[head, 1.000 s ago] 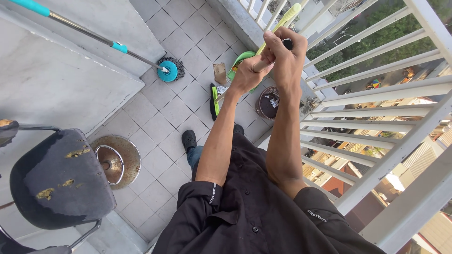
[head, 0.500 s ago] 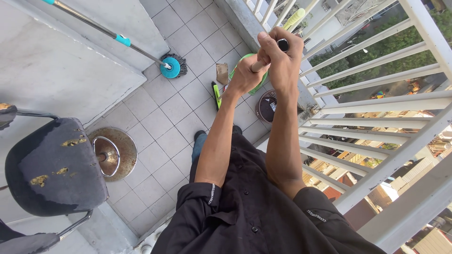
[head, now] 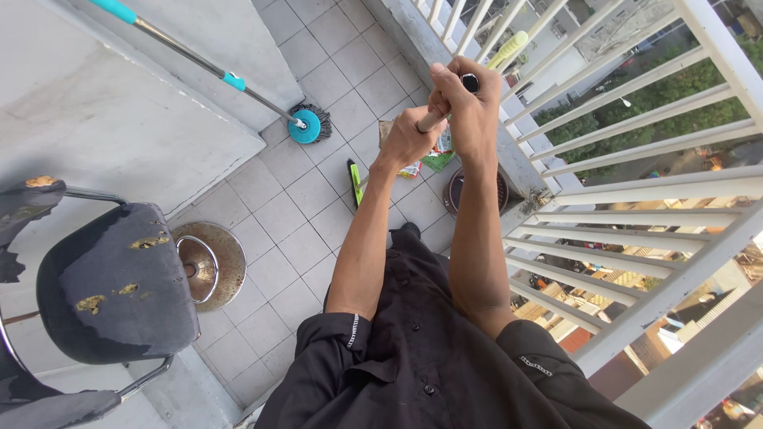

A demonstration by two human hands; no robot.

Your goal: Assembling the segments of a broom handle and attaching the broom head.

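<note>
- Nearest the camera is the person's black buttoned shirt [head: 421, 349], with both bare forearms stretched out ahead over the tiled floor [head: 278, 218].
- On the left stands a worn black chair [head: 115, 282] with torn patches on its seat, and just beside it a round metal stool base [head: 208, 262] rests on the tiles.
- The left hand [head: 407, 137] is wrapped tight around the wooden part of the broom handle [head: 509, 49], lower down the shaft.
- The right hand [head: 469, 103] is also closed on that handle, just above the left, the 2 hands touching; the pale green top of the handle pokes out past the knuckles toward the white railing [head: 636, 151].
- The broom head [head: 352, 180], black with a green strip, sits on the floor below the hands.
- Just beyond it lies a small heap of litter [head: 425, 151], wrappers and scraps, near a green dustpan [head: 439, 159] that the hands partly hide.
- A dark round pot [head: 477, 191] stands by the foot of the railing.
- As I judge it, the sweeping is well along: the rubbish is gathered in 1 spot by the pan, yet some still lies loose on the tiles.
- Farther off, a teal mop [head: 306, 125] leans against the grey wall.
</note>
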